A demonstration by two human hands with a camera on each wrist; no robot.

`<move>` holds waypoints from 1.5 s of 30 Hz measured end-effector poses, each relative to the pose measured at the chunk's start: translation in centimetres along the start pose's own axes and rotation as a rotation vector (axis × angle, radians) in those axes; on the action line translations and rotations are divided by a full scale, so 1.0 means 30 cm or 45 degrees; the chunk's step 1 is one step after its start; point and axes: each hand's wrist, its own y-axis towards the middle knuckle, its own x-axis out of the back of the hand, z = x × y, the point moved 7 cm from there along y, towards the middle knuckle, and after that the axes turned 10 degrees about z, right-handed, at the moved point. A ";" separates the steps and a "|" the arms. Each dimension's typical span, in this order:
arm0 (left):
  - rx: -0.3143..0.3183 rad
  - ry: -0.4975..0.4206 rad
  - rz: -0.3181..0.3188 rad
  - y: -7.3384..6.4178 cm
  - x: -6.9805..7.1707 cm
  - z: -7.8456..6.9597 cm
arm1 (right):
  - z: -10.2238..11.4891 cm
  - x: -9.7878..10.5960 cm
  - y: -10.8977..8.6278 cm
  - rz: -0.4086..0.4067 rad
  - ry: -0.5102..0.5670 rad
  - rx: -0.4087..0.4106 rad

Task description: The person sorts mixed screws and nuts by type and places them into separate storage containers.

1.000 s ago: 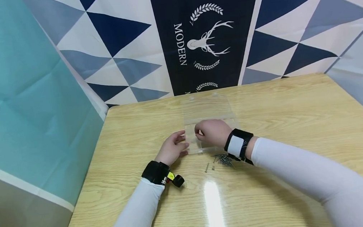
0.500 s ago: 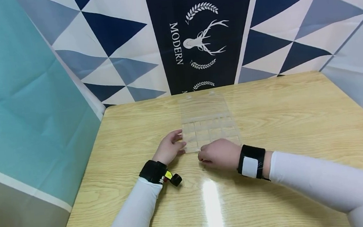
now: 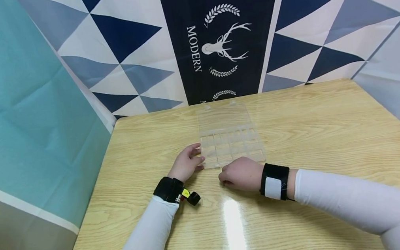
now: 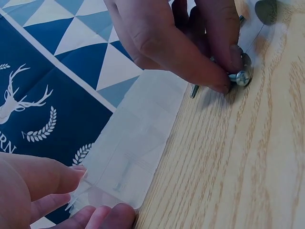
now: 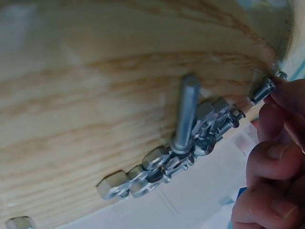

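A clear plastic compartment box [image 3: 223,144] lies with its lid [image 3: 223,117] folded back on the wooden table. My left hand [image 3: 184,163] rests against the box's left end, its relaxed fingertips touching the edge. In front of the box, my right hand [image 3: 242,173] is low over the table. Its thumb and finger pinch a small metal screw [image 4: 242,78], whose cross-slotted head shows in the left wrist view. Beside those fingers, the right wrist view has a heap of screws and hex-headed pieces [image 5: 155,162]. A longer bolt [image 5: 186,114] sticks up from it. The right hand hides this heap in the head view.
One hex-headed metal piece [image 5: 20,223] lies apart from the heap. A patterned backdrop [image 3: 137,59] hangs behind the table's far edge, and a teal sheet [image 3: 33,100] borders the left side. The wooden table [image 3: 311,131] extends to the right.
My right hand has come back from above the box compartments to the heap of screws at the box's front. The left hand has stayed at the box's left end.
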 end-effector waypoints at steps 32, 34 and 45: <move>-0.016 0.051 0.061 0.015 0.015 0.027 | -0.269 0.113 0.142 -0.086 0.495 -0.547; -0.017 0.057 0.074 0.002 0.010 0.007 | -0.282 0.104 0.156 -0.076 0.502 -0.570; -0.012 0.039 0.087 0.001 0.013 0.002 | -0.316 0.047 0.208 -0.044 0.515 -0.604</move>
